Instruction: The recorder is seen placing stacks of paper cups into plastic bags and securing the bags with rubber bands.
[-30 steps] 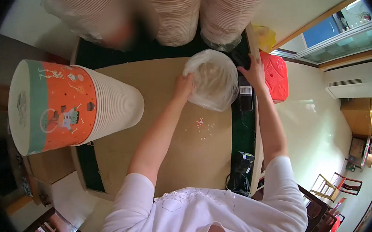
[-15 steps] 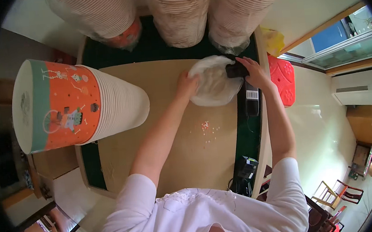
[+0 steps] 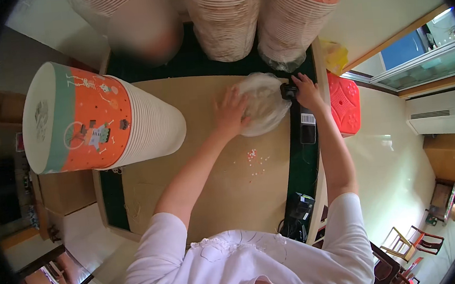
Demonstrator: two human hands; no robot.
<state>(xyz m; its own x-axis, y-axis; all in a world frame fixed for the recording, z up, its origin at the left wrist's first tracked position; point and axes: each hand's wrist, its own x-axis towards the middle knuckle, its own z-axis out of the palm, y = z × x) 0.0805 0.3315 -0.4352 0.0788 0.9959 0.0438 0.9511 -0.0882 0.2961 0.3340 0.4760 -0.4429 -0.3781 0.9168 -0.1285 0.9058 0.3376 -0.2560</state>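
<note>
A round whitish bundle in clear plastic (image 3: 265, 106) sits at the far right of the brown board. My left hand (image 3: 230, 112), slightly blurred, rests at its left edge with fingers spread. At the bundle's right edge is a small black block-like thing (image 3: 289, 90), which my right hand (image 3: 308, 90) holds from the right; part of the grip is hidden. Just below, a long black device (image 3: 307, 127) with a white label lies on the green strip. Small pale and reddish bits (image 3: 252, 156) are scattered on the board (image 3: 216, 197).
A tall stack of orange-banded paper buckets (image 3: 101, 120) lies at the left. Plastic-wrapped stacks (image 3: 228, 28) line the far edge; the far-left one (image 3: 144, 30) is blurred. A black box with cables (image 3: 301, 208) sits near right. Beyond the table stands a red stool (image 3: 344, 102).
My left hand's fingers have spread at the bundle's edge. The bundle looks lower and smoother. The black block has shifted slightly, and the far-left stack's lower end has blurred.
</note>
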